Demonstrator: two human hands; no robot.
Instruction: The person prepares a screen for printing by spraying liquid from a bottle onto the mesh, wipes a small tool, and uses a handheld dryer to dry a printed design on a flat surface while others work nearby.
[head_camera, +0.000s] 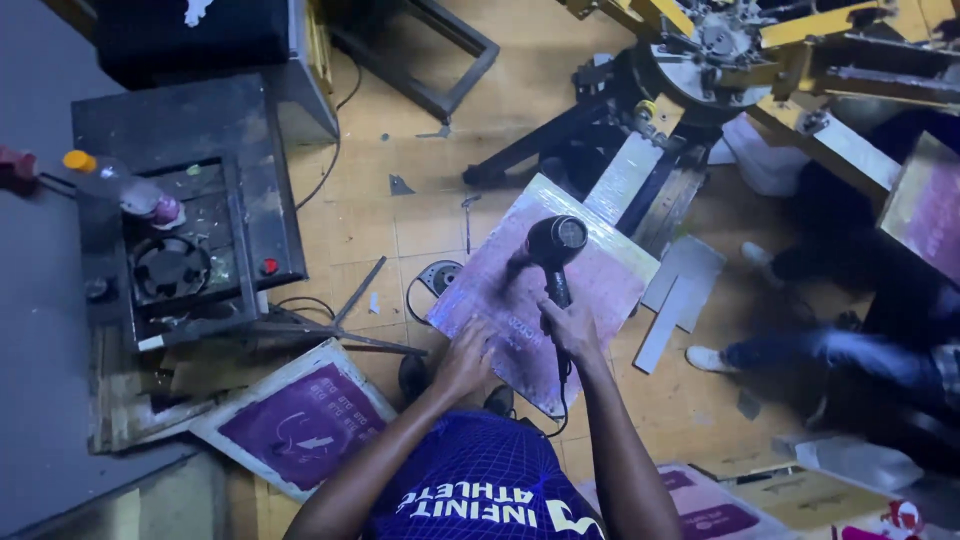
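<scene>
My right hand (570, 328) grips the handle of a black hair dryer (555, 245), its round nozzle end raised over a purple-stained printing board (610, 285) in front of me. My left hand (465, 358) presses flat on the near left part of that board, fingers spread. The dryer's cord hangs down past my right wrist toward my blue shirt.
A dark metal box with a fan (170, 265) and a plastic bottle (125, 188) stands at the left. A framed purple screen (300, 420) leans below it. A yellow-armed printing carousel (740, 45) is at the top right, and another person's legs and white shoes (715, 358) are at the right.
</scene>
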